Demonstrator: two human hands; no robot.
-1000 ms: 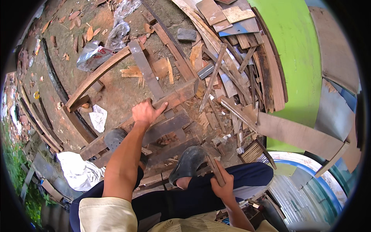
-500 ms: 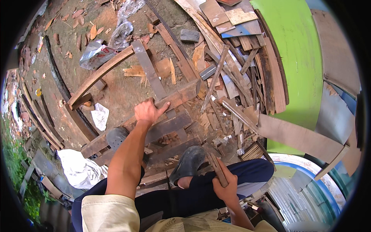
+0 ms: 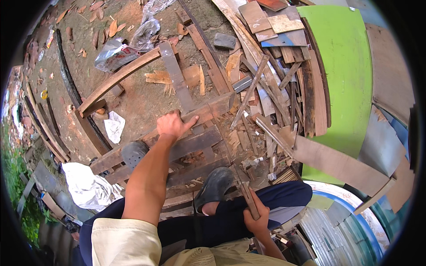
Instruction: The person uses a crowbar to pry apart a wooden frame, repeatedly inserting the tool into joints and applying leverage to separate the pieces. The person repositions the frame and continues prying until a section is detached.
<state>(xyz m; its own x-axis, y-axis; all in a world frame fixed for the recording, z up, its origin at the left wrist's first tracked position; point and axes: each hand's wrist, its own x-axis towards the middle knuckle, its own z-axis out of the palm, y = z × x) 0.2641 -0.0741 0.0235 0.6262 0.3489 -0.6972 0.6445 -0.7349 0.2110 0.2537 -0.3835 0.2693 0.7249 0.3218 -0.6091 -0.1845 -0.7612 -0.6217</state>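
My left hand (image 3: 172,125) presses down over a long wooden plank (image 3: 219,104), its fingers curled over the far edge and its thumb stretched along the top. The plank runs slantwise across other timber, and a dark clog (image 3: 134,154) on my foot rests on its left part. In my right hand (image 3: 258,216) is a handsaw (image 3: 249,197), gripped by its wooden handle. Its thin blade, seen almost edge-on, reaches forward to the plank, right of my left hand. Under the plank lie dark boards (image 3: 195,146). My other clog (image 3: 214,184) stands beside them, near the saw.
Scrap wood (image 3: 284,71) is heaped at the right, beside a bright green panel (image 3: 339,88). A curved wooden frame (image 3: 120,77) lies on the dirt at far left. White cloth (image 3: 86,186), plastic bags (image 3: 116,54) and a grey block (image 3: 225,41) are scattered about.
My right hand has drawn the saw handle back slightly toward me, and the blade now shows as a thin line across the plank. My left hand keeps its hold on the plank.
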